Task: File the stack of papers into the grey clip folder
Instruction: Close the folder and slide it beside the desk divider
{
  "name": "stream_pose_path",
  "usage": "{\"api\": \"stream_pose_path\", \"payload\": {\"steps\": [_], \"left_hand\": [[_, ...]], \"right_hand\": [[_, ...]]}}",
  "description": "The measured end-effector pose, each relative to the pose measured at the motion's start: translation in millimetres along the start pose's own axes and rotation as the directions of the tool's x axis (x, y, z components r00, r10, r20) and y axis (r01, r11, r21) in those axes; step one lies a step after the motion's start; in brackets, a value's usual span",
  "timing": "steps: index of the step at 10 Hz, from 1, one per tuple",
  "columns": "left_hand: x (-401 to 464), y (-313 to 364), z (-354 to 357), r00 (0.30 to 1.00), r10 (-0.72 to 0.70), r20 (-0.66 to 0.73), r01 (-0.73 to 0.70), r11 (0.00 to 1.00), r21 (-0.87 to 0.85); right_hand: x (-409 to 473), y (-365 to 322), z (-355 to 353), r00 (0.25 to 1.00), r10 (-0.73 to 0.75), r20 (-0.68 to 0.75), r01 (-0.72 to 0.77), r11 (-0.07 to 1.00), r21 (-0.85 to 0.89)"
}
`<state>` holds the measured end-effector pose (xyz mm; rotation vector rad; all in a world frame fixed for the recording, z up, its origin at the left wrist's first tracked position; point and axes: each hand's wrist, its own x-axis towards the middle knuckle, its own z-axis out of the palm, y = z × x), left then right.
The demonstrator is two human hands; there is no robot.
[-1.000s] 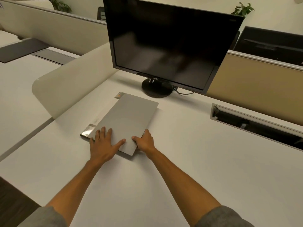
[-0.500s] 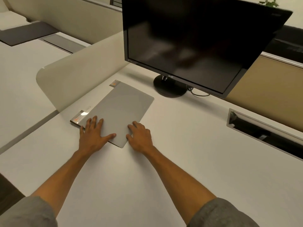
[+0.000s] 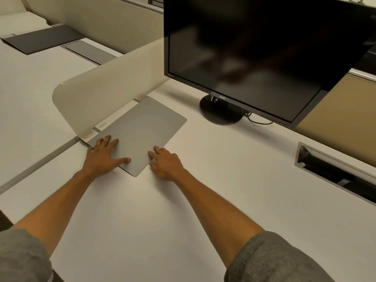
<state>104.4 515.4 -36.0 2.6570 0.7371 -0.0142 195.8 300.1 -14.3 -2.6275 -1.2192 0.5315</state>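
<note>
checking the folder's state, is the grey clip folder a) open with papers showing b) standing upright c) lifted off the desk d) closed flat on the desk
d, the grey clip folder lies shut and flat on the desk, with the left hand pressing on its cover.

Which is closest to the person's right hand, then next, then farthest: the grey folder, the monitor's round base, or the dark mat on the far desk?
From the right hand:
1. Grey folder, touching its fingertips, just to its left.
2. Monitor base, ahead and to the right.
3. Dark mat, far off at upper left, on the neighbouring desk.
</note>
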Motion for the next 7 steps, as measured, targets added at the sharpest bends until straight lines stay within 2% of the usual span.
{"api": "stream_pose_path", "payload": {"steps": [1,3,5,7], "left_hand": [[4.2,-1.6,-3.0,0.999,-0.006,0.035,0.006,1.0,0.002],[-1.4,9.6,-5.2,1.0,0.019,-0.008,-0.018,0.999,0.037],[-22.1,42.8,-9.8,0.985,0.147,-0.095,-0.139,0.987,0.086],[-58.3,105.6,-4.8,0.927,0.309,-0.215,-0.306,0.951,0.045]], "right_hand": [[1.7,-0.3,-3.3,1.0,-0.001,0.026,0.001,1.0,0.0],[-8.5,2.3,-9.1,1.0,0.002,0.007,-0.003,0.997,0.082],[-41.3,18.2,-22.7,0.993,0.041,-0.11,-0.028,0.993,0.116],[-96.9,45.9,-41.3,0.947,0.132,-0.292,-0.088,0.983,0.159]]}}
